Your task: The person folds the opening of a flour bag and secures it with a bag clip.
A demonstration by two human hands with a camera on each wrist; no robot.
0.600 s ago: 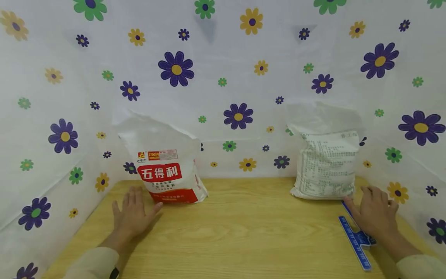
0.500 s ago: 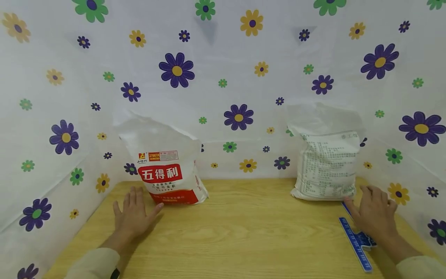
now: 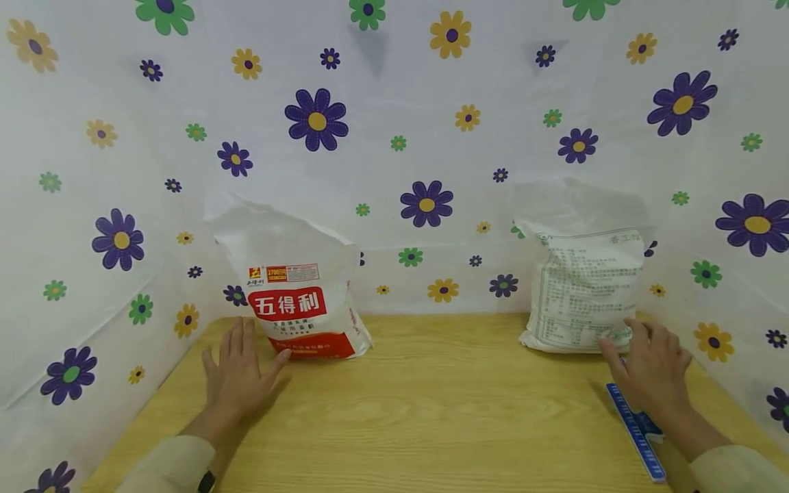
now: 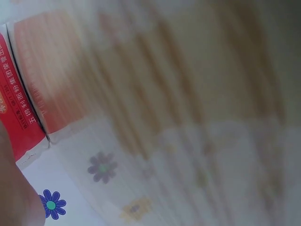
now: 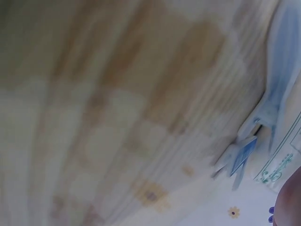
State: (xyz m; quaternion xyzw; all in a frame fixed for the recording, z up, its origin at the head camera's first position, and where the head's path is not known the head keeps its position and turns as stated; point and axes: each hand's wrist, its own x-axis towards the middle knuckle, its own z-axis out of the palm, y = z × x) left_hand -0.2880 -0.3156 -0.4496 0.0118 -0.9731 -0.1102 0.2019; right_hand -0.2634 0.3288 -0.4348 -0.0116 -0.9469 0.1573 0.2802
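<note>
My left hand (image 3: 239, 373), fingers spread, rests on the tabletop by the lower left corner of a white and red flour bag (image 3: 292, 301); its thumb lies just in front of the bag. In the left wrist view the bag's red lower part (image 4: 21, 103) shows at the left edge. My right hand (image 3: 655, 373) has loosely bent fingers at the lower right corner of a white bag (image 3: 585, 287) printed in green. Whether they touch the bag I cannot tell. Partly under that hand lies a blue bag clip (image 3: 636, 435); the right wrist view shows the clip (image 5: 277, 80) too.
Both bags stand near the back of the wooden table (image 3: 444, 404), their tops unfilled and loose. A white flower-printed cloth (image 3: 394, 89) encloses the back and both sides.
My right hand has shifted a little left and forward, its thumb now in front of the white bag's corner. It covers more of the bag clip. The left hand barely moves.
</note>
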